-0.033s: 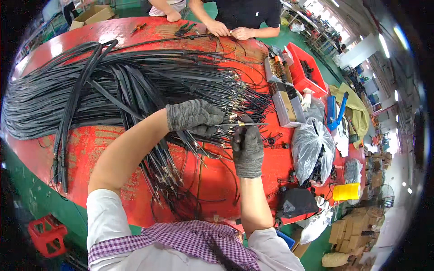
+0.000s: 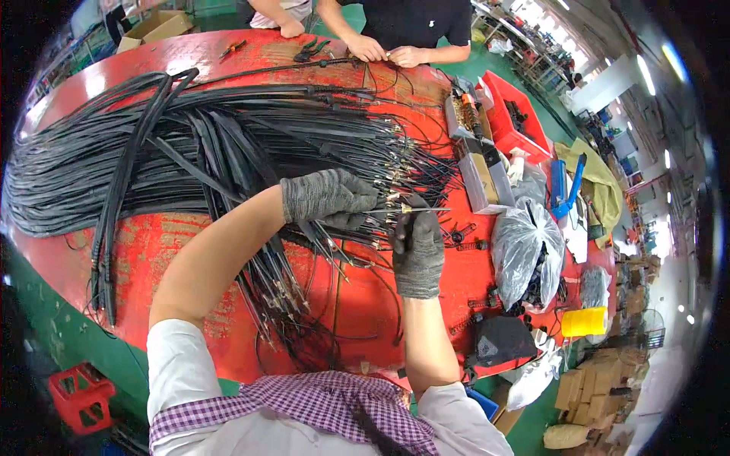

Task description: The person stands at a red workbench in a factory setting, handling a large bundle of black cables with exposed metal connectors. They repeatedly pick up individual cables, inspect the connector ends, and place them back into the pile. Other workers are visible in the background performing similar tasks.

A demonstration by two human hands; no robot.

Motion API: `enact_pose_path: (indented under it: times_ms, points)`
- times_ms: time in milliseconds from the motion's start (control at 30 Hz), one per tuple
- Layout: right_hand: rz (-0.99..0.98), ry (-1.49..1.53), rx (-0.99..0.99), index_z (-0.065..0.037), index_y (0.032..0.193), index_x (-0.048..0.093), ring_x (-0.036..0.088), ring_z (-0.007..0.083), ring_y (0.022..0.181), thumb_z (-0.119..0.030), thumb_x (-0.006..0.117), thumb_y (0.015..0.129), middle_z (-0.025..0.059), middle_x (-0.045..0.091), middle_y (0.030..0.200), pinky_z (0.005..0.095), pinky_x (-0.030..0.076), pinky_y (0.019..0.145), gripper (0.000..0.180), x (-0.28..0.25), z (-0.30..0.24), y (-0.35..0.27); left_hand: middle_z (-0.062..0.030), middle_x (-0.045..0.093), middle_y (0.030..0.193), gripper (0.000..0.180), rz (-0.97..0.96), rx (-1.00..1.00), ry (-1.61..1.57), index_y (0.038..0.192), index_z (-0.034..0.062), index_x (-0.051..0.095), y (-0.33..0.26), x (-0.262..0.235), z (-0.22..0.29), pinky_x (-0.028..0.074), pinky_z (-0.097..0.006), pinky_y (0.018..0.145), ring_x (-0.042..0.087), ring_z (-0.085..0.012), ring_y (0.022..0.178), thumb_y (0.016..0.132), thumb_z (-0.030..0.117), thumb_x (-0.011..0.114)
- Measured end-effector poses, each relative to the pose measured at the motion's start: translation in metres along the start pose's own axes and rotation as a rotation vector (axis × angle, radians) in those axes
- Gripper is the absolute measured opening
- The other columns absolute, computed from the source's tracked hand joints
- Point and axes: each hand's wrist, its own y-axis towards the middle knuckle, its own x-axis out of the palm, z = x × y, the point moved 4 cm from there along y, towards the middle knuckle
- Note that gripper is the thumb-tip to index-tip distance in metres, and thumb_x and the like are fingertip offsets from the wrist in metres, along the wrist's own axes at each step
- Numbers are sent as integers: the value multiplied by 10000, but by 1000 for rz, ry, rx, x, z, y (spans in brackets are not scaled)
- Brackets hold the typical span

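Note:
Both my hands wear grey knit gloves. Over the near edge of the big bundle of black cables, my left hand is closed around one thin black cable. Just to its right, my right hand pinches the same cable near its end with thumb and fingers. A small brass fitting shows on the cable at those fingertips, and a thin dark tip sticks out to the right. Many metal cable ends lie fanned out behind my hands. A second bunch of ends hangs toward me.
The bundle covers much of the red table. On the right stand a red bin, parts boxes, a clear plastic bag, a blue tool and a yellow spool. Across the table a co-worker's hands handle a cable; pliers lie nearby.

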Motion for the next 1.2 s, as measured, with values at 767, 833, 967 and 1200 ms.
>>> enact_pose_path:
  times_ms: [767,833,967,1200]
  points:
    - [-340,-510,29,-77,804,589,495,110,533,-126,581,744,14,542,638,234,395,493,78,2,-26,21,15,539,839,237,415,358,90,1080,25,558,-4,19,25,425,-214,700,478,-66,761,865,35,459]
    - [-310,-658,-245,-76,751,600,451,92,494,-221,563,759,5,517,589,227,345,459,150,13,-26,19,20,541,836,229,411,358,11,1074,28,562,-7,21,24,424,-208,679,481,-66,756,866,59,469]
    - [-431,-669,-220,-90,903,564,531,166,556,86,583,614,45,563,682,270,441,522,339,2,-21,21,19,555,855,233,436,312,-16,1086,45,558,-13,19,25,423,-202,659,486,-54,764,878,118,485]
    - [-241,-577,-118,-80,781,593,446,80,525,-196,598,745,-13,528,645,203,346,460,122,14,-20,20,6,575,898,252,354,333,-31,1104,35,550,-10,20,13,437,-224,712,515,-71,805,867,109,505]
